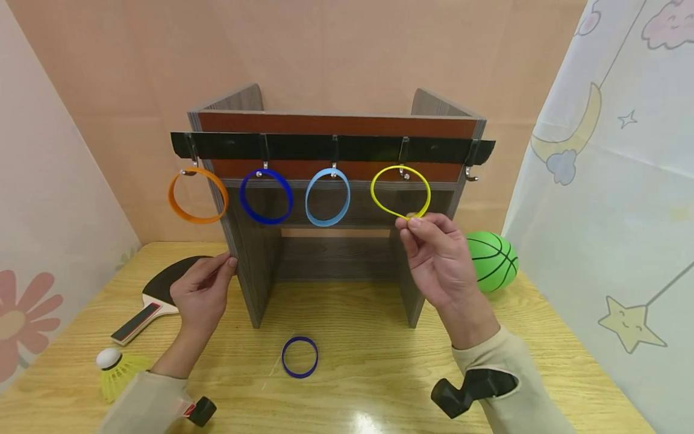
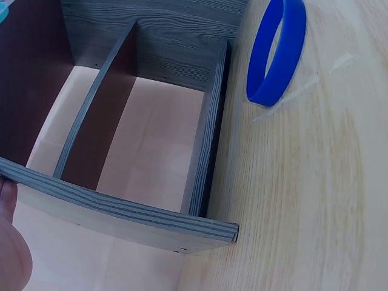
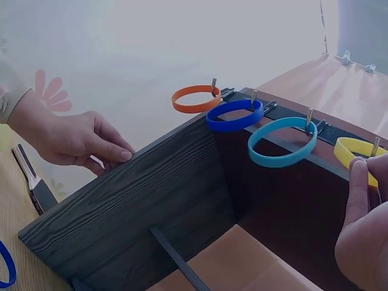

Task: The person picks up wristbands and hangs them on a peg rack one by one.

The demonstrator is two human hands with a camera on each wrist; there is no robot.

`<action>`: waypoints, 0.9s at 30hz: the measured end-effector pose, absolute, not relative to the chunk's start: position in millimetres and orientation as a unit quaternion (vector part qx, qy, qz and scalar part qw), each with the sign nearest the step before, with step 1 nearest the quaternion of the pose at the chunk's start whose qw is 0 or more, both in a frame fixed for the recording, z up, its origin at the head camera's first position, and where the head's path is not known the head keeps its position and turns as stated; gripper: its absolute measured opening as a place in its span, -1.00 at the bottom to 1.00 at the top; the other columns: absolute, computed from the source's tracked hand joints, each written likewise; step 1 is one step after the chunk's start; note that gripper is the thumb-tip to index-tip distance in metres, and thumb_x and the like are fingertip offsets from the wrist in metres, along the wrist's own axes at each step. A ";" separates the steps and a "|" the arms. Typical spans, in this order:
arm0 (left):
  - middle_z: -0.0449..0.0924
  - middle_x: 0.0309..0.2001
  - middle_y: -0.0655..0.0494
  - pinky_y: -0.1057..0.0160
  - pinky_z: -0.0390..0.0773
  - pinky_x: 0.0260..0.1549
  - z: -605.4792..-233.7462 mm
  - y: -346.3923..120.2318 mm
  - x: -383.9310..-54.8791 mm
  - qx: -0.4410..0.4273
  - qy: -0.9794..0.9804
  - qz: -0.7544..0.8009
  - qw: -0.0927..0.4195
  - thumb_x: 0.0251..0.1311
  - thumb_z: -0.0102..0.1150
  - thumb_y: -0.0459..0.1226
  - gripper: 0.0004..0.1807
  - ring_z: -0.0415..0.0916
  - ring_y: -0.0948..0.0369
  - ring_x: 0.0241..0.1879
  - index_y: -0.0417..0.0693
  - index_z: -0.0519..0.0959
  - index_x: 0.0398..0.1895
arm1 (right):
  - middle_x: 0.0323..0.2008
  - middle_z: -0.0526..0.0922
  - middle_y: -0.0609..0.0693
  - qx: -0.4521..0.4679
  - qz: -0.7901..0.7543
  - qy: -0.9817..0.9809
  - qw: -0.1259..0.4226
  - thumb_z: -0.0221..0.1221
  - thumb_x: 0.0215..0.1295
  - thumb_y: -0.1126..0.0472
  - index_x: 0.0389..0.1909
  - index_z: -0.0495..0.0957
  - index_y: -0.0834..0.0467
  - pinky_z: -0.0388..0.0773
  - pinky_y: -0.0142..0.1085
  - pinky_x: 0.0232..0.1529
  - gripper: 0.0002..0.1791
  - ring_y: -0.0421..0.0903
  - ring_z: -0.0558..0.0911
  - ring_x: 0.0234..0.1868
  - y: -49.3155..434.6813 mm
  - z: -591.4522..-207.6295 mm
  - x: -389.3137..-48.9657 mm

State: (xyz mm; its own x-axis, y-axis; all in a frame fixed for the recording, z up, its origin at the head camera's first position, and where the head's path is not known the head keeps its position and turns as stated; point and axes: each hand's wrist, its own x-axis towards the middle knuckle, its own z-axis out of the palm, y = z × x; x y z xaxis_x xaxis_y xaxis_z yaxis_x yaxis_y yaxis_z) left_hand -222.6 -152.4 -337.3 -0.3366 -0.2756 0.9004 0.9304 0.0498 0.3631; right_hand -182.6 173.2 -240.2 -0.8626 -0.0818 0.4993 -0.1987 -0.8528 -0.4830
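Note:
My right hand pinches the lower edge of a yellow silicone wristband between thumb and fingers. The band's upper part loops over the fourth hook on a black strip. To its left, an orange wristband, a blue wristband and a light blue wristband hang from separate hooks. My left hand grips the front edge of the left side panel of a grey wooden shelf, thumb on the edge. On the table below lies a dark blue wristband.
The rightmost hook bears no band. A green ball sits behind my right hand. At left lie a table tennis bat and a yellow shuttlecock on the wooden table. Curtains with printed shapes stand around.

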 end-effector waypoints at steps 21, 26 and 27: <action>0.60 -0.52 -0.25 0.49 0.56 -0.43 -338.1 -152.2 -223.8 -0.305 -0.529 -0.619 0.494 -0.03 0.24 -0.66 -0.87 0.59 0.26 -0.48 -0.72 0.54 -0.42 | -0.42 0.66 0.14 0.211 0.913 -0.347 0.045 0.20 0.21 0.48 -0.48 0.61 0.27 0.61 -0.39 -0.24 -0.88 -0.04 0.68 -0.34 167.9 -245.8 -187.3; 0.61 -0.51 -0.25 0.48 0.57 -0.41 -337.6 -151.5 -223.4 -0.307 -0.527 -0.623 0.491 -0.02 0.25 -0.65 -0.86 0.60 0.25 -0.46 -0.72 0.54 -0.42 | -0.40 0.64 0.13 0.203 0.912 -0.353 0.037 0.22 0.19 0.47 -0.48 0.59 0.27 0.61 -0.39 -0.25 -0.90 -0.04 0.69 -0.34 168.8 -249.1 -187.4; 0.61 -0.51 -0.25 0.48 0.57 -0.41 -337.8 -151.4 -223.6 -0.307 -0.526 -0.624 0.490 -0.02 0.24 -0.66 -0.86 0.60 0.25 -0.46 -0.72 0.54 -0.42 | -0.39 0.64 0.13 0.204 0.912 -0.353 0.034 0.23 0.19 0.47 -0.47 0.60 0.27 0.61 -0.39 -0.25 -0.91 -0.04 0.69 -0.34 169.1 -250.3 -187.6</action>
State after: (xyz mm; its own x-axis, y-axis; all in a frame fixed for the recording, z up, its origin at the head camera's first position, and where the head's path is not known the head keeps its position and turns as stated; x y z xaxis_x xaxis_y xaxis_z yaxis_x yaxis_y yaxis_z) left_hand -223.6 -151.4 -337.8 -0.3312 -0.2877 0.8986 0.9344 0.0326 0.3548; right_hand -187.6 169.1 -250.3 -0.9142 -0.0822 0.3969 -0.2065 -0.7480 -0.6307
